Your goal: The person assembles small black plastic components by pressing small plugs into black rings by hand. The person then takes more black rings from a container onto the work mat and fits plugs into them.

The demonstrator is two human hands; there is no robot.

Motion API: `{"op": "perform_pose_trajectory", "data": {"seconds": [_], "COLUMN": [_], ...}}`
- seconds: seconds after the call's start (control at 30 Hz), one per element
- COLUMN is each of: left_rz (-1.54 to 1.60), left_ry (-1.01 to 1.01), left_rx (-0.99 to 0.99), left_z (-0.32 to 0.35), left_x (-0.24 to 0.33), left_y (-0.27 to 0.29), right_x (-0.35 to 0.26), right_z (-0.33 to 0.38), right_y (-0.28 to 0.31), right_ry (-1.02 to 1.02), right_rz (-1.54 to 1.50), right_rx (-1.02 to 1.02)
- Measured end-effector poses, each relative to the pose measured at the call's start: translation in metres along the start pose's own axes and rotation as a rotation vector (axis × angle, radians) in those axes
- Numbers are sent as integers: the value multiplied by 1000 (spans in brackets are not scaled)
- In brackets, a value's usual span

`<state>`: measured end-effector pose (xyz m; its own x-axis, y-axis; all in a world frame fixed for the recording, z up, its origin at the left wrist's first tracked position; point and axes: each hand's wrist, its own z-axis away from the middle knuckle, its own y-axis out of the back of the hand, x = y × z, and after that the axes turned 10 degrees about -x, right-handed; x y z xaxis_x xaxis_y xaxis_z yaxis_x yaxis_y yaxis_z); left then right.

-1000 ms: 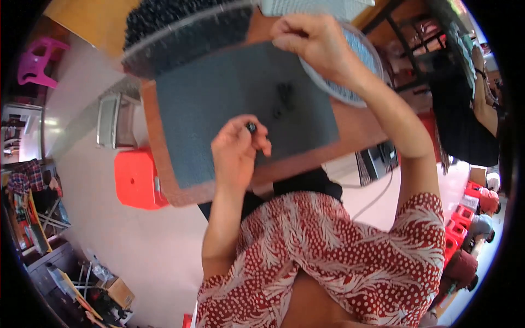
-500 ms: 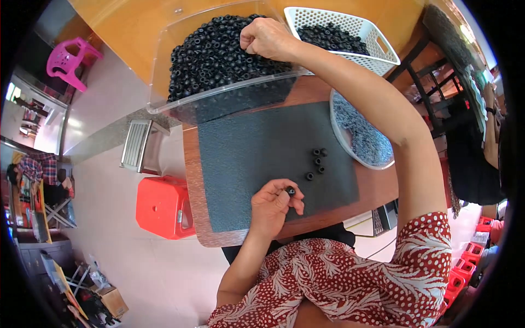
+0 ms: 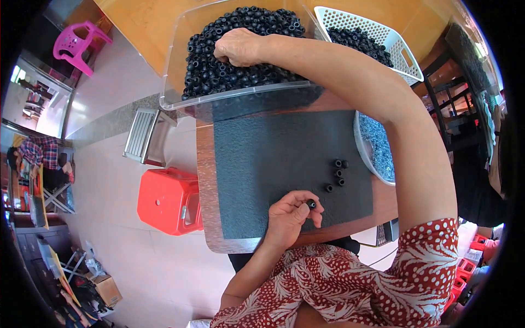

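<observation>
Rings [image 3: 243,52], small black rubber ones, filled a clear bin [image 3: 180,65] at the top centre of the frame, heaped high enough that a hand could dig in from above. The right hand [image 3: 238,46] lay on that heap, knuckles up and fingers curled down into the pile; whether they had closed on any rings could not be told, since the tips were buried. Lower centre, the left hand [image 3: 290,216] rested on a dark mat [image 3: 262,169], its thumb and forefinger pinched shut on a single ring [image 3: 311,204], held up off the surface as though for fitting or checking. Just right of that hand, five loose rings [image 3: 338,174] sat in a small cluster on the mat, whose rough face likely kept them from rolling. A round dish [image 3: 365,156] of small blue-grey pieces stood at the mat's right edge, within easy reach. A white basket [image 3: 383,33] with more black rings stood at the upper right. A red stool [image 3: 164,199] stood on the floor at left.
</observation>
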<state>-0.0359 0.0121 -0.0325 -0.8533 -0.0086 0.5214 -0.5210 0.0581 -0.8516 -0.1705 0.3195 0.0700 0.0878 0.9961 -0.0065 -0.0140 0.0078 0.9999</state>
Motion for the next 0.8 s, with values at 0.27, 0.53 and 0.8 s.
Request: {"op": "perform_pose_trajectory", "data": {"seconds": [0.27,0.53,0.8], "left_rz": [-20,-49,-31], "left_ry": [-1,4,-13], "left_rx": [-17,7,0], "left_z": [2,2,0], "left_x": [-6,-6,-6], "left_y": [2,1,0], "right_x": [8,3,4], "right_z": [-10,-10,-13], "right_y": [-6,-16,-23], "right_ry": [50,131,109], "right_rz": [79,368,424], "right_rx": [23,-30,-70]}}
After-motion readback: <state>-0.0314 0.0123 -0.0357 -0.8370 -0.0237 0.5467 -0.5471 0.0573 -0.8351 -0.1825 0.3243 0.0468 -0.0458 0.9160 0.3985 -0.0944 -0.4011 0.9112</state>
